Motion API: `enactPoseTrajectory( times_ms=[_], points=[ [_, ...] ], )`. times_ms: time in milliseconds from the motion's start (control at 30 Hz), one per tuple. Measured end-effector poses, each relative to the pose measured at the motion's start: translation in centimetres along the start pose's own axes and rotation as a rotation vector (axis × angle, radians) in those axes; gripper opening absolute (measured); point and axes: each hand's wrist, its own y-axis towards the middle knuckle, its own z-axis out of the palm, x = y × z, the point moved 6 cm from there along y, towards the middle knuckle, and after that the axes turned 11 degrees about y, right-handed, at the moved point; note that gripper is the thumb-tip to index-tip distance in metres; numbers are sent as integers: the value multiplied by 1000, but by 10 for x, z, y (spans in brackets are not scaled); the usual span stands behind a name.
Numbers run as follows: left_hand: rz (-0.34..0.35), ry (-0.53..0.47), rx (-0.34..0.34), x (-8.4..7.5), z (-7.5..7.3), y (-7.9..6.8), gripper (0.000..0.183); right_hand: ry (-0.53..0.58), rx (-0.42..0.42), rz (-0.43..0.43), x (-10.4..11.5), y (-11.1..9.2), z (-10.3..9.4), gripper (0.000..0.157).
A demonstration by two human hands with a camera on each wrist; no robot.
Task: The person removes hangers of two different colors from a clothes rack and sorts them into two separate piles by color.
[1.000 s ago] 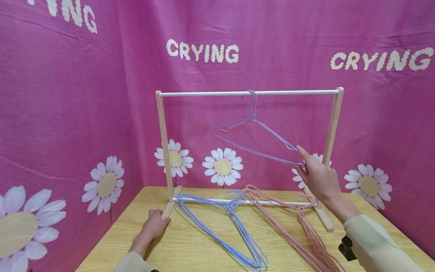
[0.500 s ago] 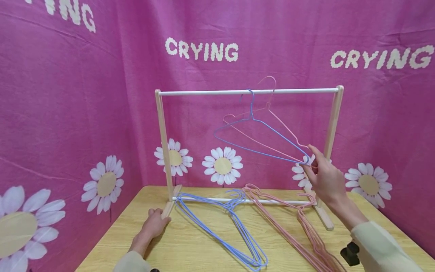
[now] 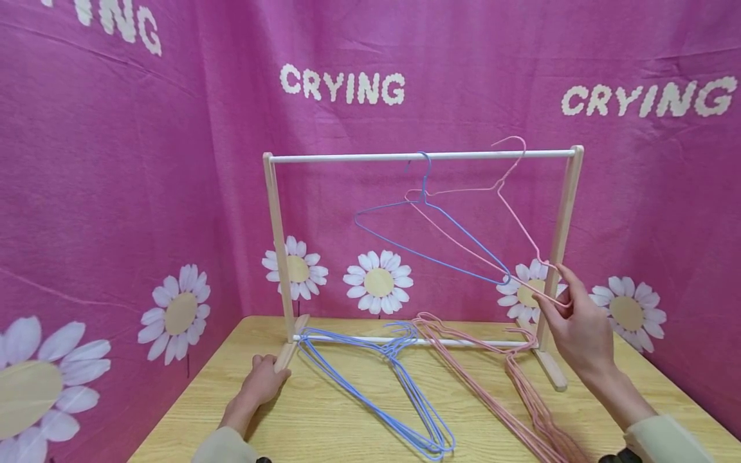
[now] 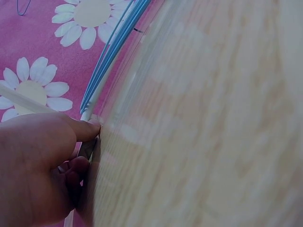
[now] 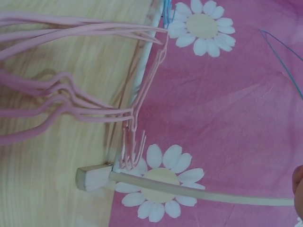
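Observation:
My right hand pinches a pink wire hanger by its right corner, near the rack's right post. That hanger's hook rises above the white top rod, its tip clear of the rod. From the rod's middle hangs a blue wire hanger, overlapping the pink one in the head view. My left hand grips the wooden left foot of the rack; in the left wrist view its thumb and fingers close round the wood. Only a sliver of the right hand shows in the right wrist view.
A bundle of blue hangers and a bundle of pink hangers lean on the white lower bar, their ends on the wooden table. Behind the rack hangs a magenta cloth with daisies.
The pink hanger has come away from beside the blue one on the rod, moving up, then right, with my right hand. The blue hanger has shifted slightly; my left hand stays on the foot.

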Motion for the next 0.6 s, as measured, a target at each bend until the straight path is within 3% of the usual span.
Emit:
enactPoseTrajectory(
  times_ms=[600],
  points=[
    [-3,16,3,0,1,1,49,115,-100,184,0,-27,-42,72]
  ],
)
